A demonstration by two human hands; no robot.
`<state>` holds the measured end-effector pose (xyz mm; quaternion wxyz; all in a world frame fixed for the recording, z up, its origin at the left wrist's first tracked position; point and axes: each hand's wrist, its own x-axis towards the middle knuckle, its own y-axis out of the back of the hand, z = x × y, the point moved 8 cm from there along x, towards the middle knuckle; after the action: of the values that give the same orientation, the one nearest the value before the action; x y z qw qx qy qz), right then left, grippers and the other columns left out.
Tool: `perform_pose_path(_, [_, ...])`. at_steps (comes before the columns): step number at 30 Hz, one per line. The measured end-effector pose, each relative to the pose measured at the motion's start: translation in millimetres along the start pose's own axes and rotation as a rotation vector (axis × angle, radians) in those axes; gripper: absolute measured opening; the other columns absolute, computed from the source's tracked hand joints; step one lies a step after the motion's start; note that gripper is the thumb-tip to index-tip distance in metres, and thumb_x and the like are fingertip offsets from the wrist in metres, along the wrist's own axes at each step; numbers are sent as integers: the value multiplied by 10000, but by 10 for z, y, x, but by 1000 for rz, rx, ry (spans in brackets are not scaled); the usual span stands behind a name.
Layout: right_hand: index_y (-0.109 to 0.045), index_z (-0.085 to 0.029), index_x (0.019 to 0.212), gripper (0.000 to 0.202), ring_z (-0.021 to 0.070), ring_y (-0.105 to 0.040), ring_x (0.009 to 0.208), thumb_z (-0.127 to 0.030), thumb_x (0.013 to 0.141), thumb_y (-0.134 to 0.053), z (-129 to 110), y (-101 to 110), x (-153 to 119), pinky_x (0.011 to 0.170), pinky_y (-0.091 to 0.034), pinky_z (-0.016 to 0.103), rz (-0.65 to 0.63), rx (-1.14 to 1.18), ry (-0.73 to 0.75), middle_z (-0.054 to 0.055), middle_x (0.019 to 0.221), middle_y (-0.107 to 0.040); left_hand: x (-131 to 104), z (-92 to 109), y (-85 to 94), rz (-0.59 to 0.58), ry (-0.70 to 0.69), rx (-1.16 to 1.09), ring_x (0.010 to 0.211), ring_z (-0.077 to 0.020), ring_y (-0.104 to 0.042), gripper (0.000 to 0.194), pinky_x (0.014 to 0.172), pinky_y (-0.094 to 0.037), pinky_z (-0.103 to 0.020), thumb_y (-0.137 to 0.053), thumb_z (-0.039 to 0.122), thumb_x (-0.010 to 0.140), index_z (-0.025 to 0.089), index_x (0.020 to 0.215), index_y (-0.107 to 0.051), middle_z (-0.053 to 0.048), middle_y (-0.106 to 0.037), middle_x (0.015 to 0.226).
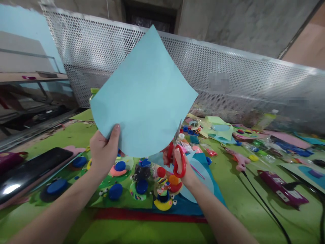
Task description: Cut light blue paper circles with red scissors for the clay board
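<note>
A large light blue paper point(144, 95), pointed at the top and right and rounded along its lower edge, is held upright. My left hand point(105, 149) pinches its lower left part, thumb in front and fingers partly hidden behind. My right hand point(176, 161) is closed on red-handled scissors point(180, 161), whose blades point up at the paper's lower right edge. Below lies a dark blue and green felt piece point(213, 176) bearing blue caps point(115, 191), a yellow banana-like shape point(163, 204) and googly eyes.
A black phone point(35, 169) lies at the left on the green table point(243, 210). To the right are a pink glue gun point(238, 159), a purple power strip point(283, 189) with cables, and a bottle point(266, 120). Behind stands a perforated metal panel point(228, 71).
</note>
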<state>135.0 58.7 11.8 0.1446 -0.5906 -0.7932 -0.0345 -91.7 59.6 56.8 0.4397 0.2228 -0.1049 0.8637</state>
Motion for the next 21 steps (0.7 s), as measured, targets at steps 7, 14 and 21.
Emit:
perform_pose_path(7, [-410,-232,632,492,152,-350,528,-697,783,-353,-108,57,4,534,-320,322,27,-81,21,7,587,-408,-87,79,-73,-59,2,17,200,-91,-375,398,194,-293,-184,-551,392,779,201,500,-341,92,-351,282])
perform_pose_path(14, [-394,-238,657,495,159,-373,528,-700,800,-291,-126,76,3,531,-358,327,83,-138,50,11,591,-424,-126,127,-144,-109,1,44,189,-93,-376,411,200,-271,-175,-530,354,796,207,480,-312,79,-359,256])
perform_pose_path(21, [-387,-224,658,460,129,-373,508,-653,818,-346,-62,160,8,512,-368,292,135,-105,91,-21,565,-393,-159,113,-158,-139,13,13,186,-98,-383,399,199,-271,-182,-544,336,796,206,480,-340,77,-371,254])
